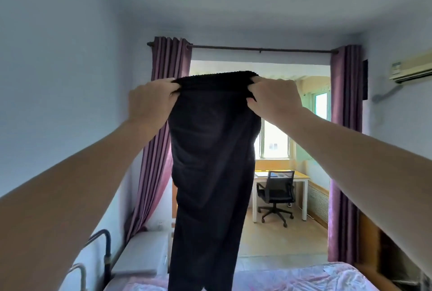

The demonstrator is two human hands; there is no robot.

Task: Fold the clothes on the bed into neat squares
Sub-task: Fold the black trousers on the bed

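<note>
Forearms nearest camera, both raised. Left hand [149,101] and right hand [272,97] pinch opposite ends of trousers [210,173] waistband, well apart, band taut between them. Trousers hang straight down from hands, long axis vertical, legs together, hems out of view near bed [304,276] below. Open air both sides; bed rail [102,248] low left. Next, likely: lower flat onto bed.

Both arms are bare from where they enter the view right down to the wrists, with no sleeve showing on either. The left hand [149,100] and the right hand [273,97] wear no glove, ring, watch or band. The forearms look long and slender, and the knuckles and finger joints stand out plainly on both hands.
</note>
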